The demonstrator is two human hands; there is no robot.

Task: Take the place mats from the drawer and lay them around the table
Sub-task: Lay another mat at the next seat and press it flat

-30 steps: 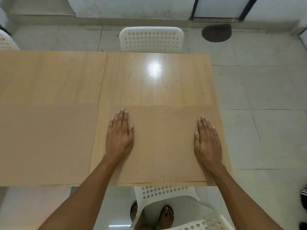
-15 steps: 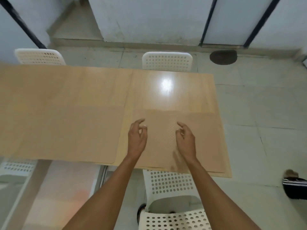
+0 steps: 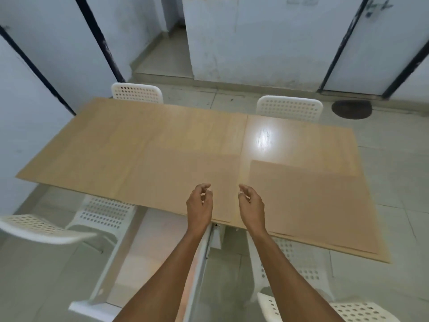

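head view: two flat tan rectangular place mats lie on the long light wooden desk; the left mat and right mat line the near edge, long axes along it; far seats look unserved; left hand and right hand hover, loosely curled, empty.

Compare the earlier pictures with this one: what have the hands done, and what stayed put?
Both hands, left and right, lifted off the right mat, let it go, and drew together, fingers curled, holding nothing. The view swung left. Both mats, including the left mat, stayed flat on the table.
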